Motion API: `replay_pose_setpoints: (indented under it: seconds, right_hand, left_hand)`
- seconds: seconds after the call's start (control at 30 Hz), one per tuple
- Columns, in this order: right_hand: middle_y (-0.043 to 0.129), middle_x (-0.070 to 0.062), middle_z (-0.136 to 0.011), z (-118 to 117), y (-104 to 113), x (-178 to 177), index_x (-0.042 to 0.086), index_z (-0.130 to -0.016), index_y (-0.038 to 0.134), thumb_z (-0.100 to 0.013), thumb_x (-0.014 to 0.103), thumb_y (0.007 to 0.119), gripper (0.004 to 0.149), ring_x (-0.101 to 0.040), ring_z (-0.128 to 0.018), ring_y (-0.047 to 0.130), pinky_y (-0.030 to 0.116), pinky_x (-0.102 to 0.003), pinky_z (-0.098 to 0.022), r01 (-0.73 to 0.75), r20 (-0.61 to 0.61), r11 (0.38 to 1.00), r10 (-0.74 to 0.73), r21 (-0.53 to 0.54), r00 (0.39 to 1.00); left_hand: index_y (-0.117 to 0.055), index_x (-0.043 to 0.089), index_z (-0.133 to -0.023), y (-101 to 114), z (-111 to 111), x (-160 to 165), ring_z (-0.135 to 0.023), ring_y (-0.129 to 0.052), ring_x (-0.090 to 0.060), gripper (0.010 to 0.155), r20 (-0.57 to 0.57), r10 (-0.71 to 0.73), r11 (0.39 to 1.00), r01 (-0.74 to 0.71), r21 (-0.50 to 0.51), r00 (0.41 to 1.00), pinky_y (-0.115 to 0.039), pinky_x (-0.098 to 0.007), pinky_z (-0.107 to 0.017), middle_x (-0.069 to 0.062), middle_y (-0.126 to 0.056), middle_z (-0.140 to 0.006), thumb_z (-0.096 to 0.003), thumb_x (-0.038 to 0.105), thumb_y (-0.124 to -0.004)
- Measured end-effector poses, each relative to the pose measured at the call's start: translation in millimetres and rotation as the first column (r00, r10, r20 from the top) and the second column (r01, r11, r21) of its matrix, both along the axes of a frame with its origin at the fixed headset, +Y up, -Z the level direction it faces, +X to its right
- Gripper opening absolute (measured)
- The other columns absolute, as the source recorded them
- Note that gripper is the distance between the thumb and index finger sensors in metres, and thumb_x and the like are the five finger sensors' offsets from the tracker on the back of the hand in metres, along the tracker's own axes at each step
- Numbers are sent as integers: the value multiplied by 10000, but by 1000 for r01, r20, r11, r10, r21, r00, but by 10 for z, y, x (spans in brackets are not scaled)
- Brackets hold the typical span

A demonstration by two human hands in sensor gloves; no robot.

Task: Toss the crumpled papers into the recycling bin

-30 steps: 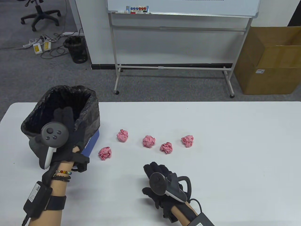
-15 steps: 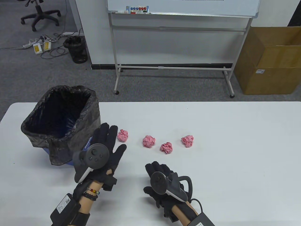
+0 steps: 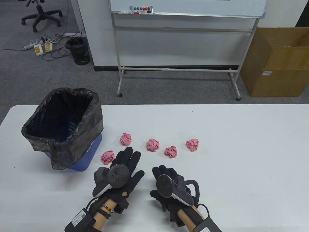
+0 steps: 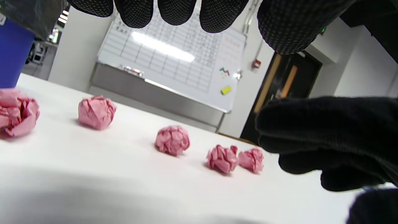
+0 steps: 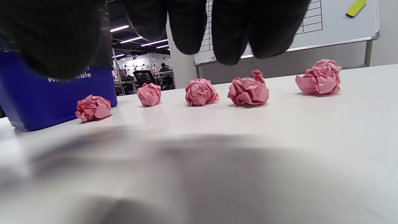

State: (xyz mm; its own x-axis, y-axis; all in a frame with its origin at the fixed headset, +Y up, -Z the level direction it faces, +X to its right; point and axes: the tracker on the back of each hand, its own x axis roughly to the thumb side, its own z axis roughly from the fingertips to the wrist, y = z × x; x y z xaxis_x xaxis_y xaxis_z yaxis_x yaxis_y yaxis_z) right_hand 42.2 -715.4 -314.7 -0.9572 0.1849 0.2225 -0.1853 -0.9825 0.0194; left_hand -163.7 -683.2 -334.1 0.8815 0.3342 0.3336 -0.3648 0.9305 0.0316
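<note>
Several pink crumpled paper balls lie in a row on the white table (image 3: pixel 217 125): the leftmost ball (image 3: pixel 108 157) beside the bin, others (image 3: pixel 126 139) (image 3: pixel 152 145) (image 3: pixel 171 151), and the rightmost ball (image 3: pixel 192 144). The blue bin with a black bag liner (image 3: pixel 62 128) stands at the table's left. My left hand (image 3: pixel 131 162) is open and empty, fingers spread, just right of the leftmost ball (image 4: pixel 18 112). My right hand (image 3: pixel 160 174) is open and empty, close below the ball row (image 5: pixel 200 91). The bin's inside is dark.
A whiteboard on a stand (image 3: pixel 178 36) and a cardboard box (image 3: pixel 277 62) stand on the floor behind the table. A small black mesh basket (image 3: pixel 78 50) and an office chair (image 3: pixel 39 13) are at the far left.
My left hand has moved from over the bin down and right to the table's front, beside my right hand. The right hand has barely shifted. The balls have not moved.
</note>
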Motion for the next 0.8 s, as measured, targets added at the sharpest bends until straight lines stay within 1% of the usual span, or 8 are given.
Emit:
replay_pose_setpoints:
  seconds: [0.3, 0.4, 0.43, 0.6, 0.7, 0.8]
  right_hand:
    - [570, -1, -1154, -38, -20, 58, 335, -1069, 467, -305, 591, 841, 889, -350, -1067, 677, 652, -524, -722, -9, 26, 1000, 9, -15, 1000]
    - [563, 1, -1157, -67, 28, 122, 336, -1070, 459, -306, 591, 841, 892, -349, -1069, 674, 650, -523, -724, -7, 46, 1000, 7, -10, 999]
    - [568, -1, -1155, -90, 73, 170, 336, -1070, 462, -306, 589, 843, 891, -351, -1069, 673, 650, -523, -724, 1, 61, 1000, -2, 6, 998]
    - [555, -5, -1161, -314, 280, 450, 339, -1075, 444, -308, 591, 843, 901, -354, -1074, 661, 645, -526, -727, -15, 175, 999, 8, 38, 984]
    - [554, -10, -1163, -497, 387, 625, 336, -1076, 447, -307, 586, 850, 904, -363, -1076, 654, 637, -533, -728, -13, 256, 998, -2, 58, 967]
    - [556, -5, -1162, -722, 459, 746, 339, -1075, 449, -310, 577, 855, 899, -356, -1077, 656, 638, -529, -730, -51, 329, 997, 31, 54, 944]
  left_hand:
    - [-490, 225, -1126, -203, -25, 32, -1102, -455, -472, 733, 71, -2, 999, 5, -42, 997, -475, -650, -745, -142, -371, -1233, -498, 526, -717]
    - [-490, 226, -1127, -249, -27, 50, -1102, -453, -473, 733, 87, -32, 997, 37, -60, 996, -474, -652, -744, -143, -369, -1233, -498, 526, -716]
    - [-492, 227, -1127, -263, -23, 59, -1101, -455, -474, 733, 93, -40, 997, 46, -63, 995, -474, -654, -743, -145, -373, -1232, -497, 526, -717]
    - [-493, 228, -1126, -282, -31, 70, -1103, -450, -478, 734, 117, -66, 994, 76, -80, 991, -467, -657, -745, -140, -368, -1234, -495, 529, -718]
    - [-495, 226, -1126, -268, -26, 61, -1103, -447, -478, 736, 121, -55, 995, 65, -78, 991, -464, -659, -746, -142, -367, -1235, -494, 529, -720]
    - [-498, 226, -1126, -250, -8, 56, -1103, -449, -479, 734, 126, -58, 995, 67, -72, 990, -466, -658, -744, -144, -369, -1234, -495, 529, -719]
